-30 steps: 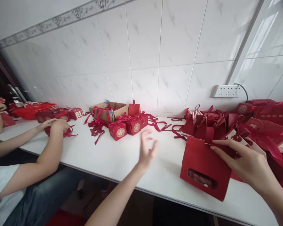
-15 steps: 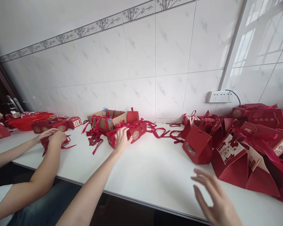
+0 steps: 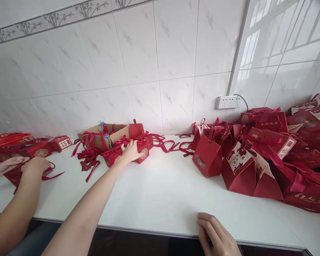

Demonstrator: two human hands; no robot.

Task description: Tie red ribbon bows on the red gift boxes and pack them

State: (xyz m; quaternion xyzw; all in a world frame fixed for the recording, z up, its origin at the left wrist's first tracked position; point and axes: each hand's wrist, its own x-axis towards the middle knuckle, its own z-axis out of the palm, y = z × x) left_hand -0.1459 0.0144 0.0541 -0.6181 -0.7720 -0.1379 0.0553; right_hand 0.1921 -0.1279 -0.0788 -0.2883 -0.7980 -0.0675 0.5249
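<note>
My left hand [image 3: 130, 151] reaches far across the white table [image 3: 160, 199] and closes round a small red gift box with a gold emblem [image 3: 143, 148], one of several ribboned boxes beside an open cardboard box [image 3: 100, 136]. My right hand [image 3: 216, 236] rests at the table's near edge, fingers curled loosely with nothing in them. A red paper gift bag with a window [image 3: 206, 156] stands upright to the right, apart from both hands.
A heap of red gift bags and boxes [image 3: 277, 156] fills the right side. Loose red ribbons [image 3: 173, 145] trail along the tiled wall, below a power strip [image 3: 228, 102]. At far left another person's hands [image 3: 24, 165] work on a red box.
My right hand let go of the windowed red bag and drew back to the table's near edge. My left hand reached forward and took hold of the small red box. The view shifted right.
</note>
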